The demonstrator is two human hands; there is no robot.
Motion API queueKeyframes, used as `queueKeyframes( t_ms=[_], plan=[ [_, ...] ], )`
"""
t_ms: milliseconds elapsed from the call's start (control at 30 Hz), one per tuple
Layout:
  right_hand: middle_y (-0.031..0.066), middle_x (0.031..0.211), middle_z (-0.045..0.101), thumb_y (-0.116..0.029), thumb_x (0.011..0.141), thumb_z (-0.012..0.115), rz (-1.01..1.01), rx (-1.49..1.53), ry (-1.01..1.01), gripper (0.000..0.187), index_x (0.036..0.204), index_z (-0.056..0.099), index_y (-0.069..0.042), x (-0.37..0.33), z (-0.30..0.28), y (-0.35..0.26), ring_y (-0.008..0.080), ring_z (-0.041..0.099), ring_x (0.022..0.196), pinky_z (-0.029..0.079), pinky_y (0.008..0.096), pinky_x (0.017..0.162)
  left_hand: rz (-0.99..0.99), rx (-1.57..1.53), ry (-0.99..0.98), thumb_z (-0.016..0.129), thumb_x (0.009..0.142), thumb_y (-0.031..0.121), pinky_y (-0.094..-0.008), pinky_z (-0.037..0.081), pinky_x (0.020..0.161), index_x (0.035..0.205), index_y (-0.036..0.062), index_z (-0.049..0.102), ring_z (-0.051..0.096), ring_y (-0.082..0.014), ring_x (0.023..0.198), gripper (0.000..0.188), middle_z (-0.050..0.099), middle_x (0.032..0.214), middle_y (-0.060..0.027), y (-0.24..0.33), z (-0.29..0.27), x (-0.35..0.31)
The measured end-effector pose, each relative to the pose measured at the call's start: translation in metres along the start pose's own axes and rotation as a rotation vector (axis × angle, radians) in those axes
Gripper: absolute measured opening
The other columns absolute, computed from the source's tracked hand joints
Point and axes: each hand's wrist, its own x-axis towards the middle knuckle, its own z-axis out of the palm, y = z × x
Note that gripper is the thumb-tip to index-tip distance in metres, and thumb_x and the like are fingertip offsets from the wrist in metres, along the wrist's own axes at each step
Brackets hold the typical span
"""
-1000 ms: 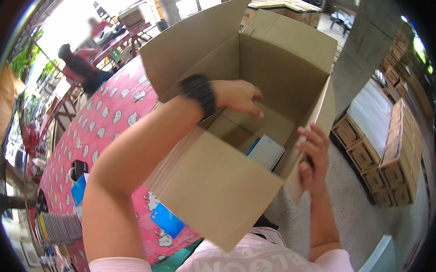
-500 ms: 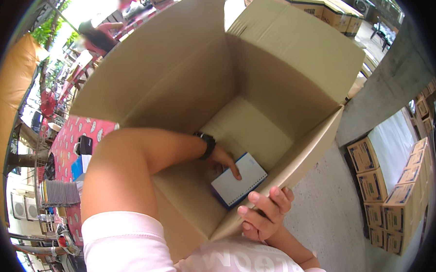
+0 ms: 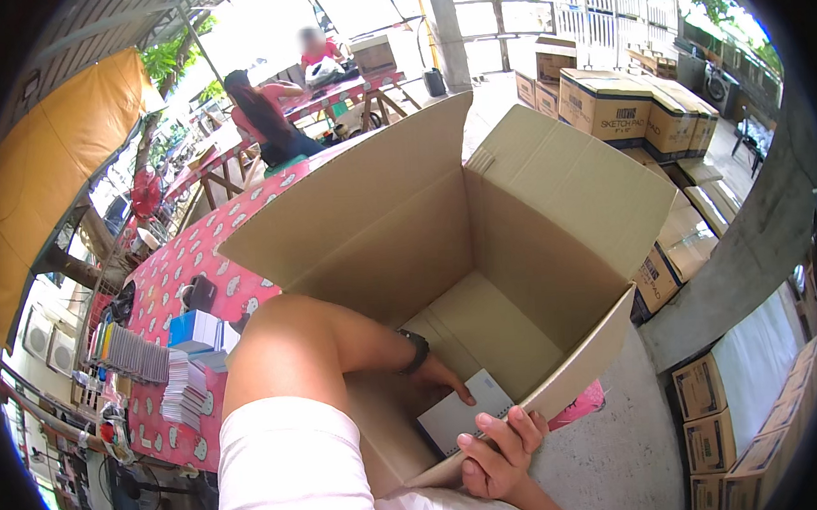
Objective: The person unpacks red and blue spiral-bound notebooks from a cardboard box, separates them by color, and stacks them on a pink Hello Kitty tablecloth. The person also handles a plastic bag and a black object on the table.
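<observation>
A large open cardboard box [image 3: 561, 194] with raised flaps stands in front of me. My left hand [image 3: 439, 381], a dark watch on its wrist, reaches down inside it. There it holds a white notepad [image 3: 465, 409] with a row of holes along one edge, low in the near corner of the box. The thumb lies on the pad's top; the other fingers are mostly hidden. My right hand [image 3: 504, 451] is closed at the box's near rim, fingers curled over the edge. The rim covers part of the pad.
Left of the box, a pink patterned table [image 3: 181, 265] bears stacked notebooks [image 3: 185, 388] and blue-and-white pads [image 3: 195, 330]. Sealed cartons [image 3: 607, 110] stand at the back right, others [image 3: 701, 388] at the right beyond a grey post [image 3: 727, 241]. Two people sit at a far table.
The view has tilted up, showing more of the table and background. My left hand stays on the notepad. My right hand's fingers now overlap the rim and the pad's near corner.
</observation>
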Motion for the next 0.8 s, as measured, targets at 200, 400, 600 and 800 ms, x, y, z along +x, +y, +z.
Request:
queueKeyframes(
  t_ms=[200,400,600,800],
  plan=[
    [0.0049,0.112,0.057,-0.03,0.085,0.045,0.003,-0.013,-0.014,0.025,0.087,0.066,-0.016,-0.001,-0.004,-0.004,0.0276,0.036,0.122,0.024,0.0426,0.098,0.065,-0.229,-0.134,0.07,0.076,0.024,-0.0393,0.044,0.092,0.123,0.0101,0.048,0.053,-0.0206,0.109,0.054,0.056,0.12,-0.008,0.0,0.007,-0.002],
    [0.0025,0.113,0.057,-0.028,0.084,0.046,0.075,-0.025,-0.008,0.023,0.094,0.065,-0.019,0.0,0.0,-0.009,0.0244,0.036,0.121,0.022,0.0433,0.099,0.12,-0.057,-0.123,0.07,0.073,0.025,-0.0386,0.042,0.093,0.122,0.0075,0.048,0.053,-0.0215,0.109,0.057,0.056,0.119,-0.0093,-0.006,-0.004,0.016],
    [0.009,0.114,0.056,-0.03,0.089,0.04,0.047,-0.081,-0.005,0.028,0.096,0.062,-0.014,0.001,0.0,-0.011,0.0311,0.039,0.121,0.027,0.0464,0.097,0.207,0.165,-0.138,0.066,0.072,0.027,-0.0359,0.041,0.092,0.113,0.0037,0.055,0.054,-0.0187,0.102,0.049,0.06,0.108,-0.0076,0.046,-0.006,-0.038],
    [0.0137,0.117,0.056,-0.03,0.093,0.032,0.044,-0.162,0.014,0.034,0.101,0.058,-0.011,0.001,0.005,-0.008,0.0353,0.042,0.121,0.026,0.048,0.099,0.894,0.15,0.312,0.056,0.079,0.024,-0.0357,0.045,0.087,0.09,0.0013,0.063,0.059,-0.019,0.091,0.026,0.063,0.096,-0.0092,0.125,0.035,-0.203]
  ],
)
